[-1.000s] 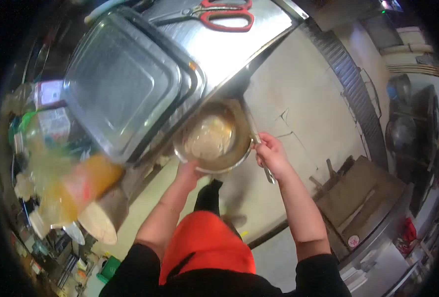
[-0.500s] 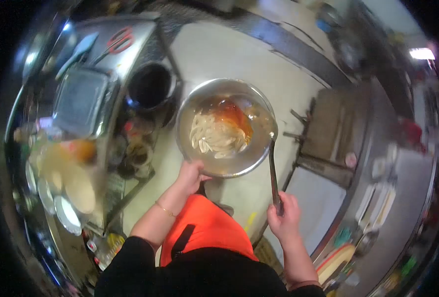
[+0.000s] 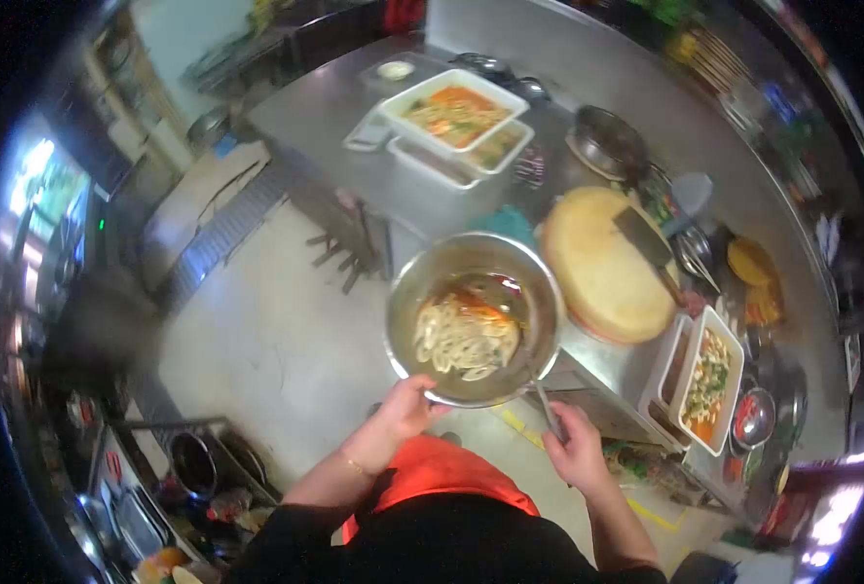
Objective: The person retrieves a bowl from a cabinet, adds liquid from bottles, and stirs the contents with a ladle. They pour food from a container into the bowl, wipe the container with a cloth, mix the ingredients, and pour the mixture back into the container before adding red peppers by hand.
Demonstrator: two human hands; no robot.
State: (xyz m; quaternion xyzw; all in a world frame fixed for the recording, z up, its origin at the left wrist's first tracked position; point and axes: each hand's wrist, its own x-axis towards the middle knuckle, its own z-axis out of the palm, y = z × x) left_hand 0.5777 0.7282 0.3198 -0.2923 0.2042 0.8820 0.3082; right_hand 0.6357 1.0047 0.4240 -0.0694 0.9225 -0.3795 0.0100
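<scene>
A round metal bowl (image 3: 407, 292) is held up in front of me. Inside it lie pale, flat, slice-like pieces of food (image 3: 461, 341) with reddish-brown liquid on their far side. My left hand (image 3: 409, 407) grips the bowl's near left rim, thumb over the edge. At the near right rim, my right hand (image 3: 578, 448) is closed around the handle of a long-handled utensil (image 3: 550, 409); its head cannot be made out against the bowl.
Right of the bowl, a round chopping board (image 3: 588, 253) carries a cleaver (image 3: 643, 237) on a metal counter. White trays of food stand at the back (image 3: 451, 107) and right (image 3: 712, 380). A dark pot (image 3: 193, 462) is at lower left.
My view has swung right, from the open floor to the counter with the chopping board and food trays. Both hands keep their holds on the bowl and the utensil.
</scene>
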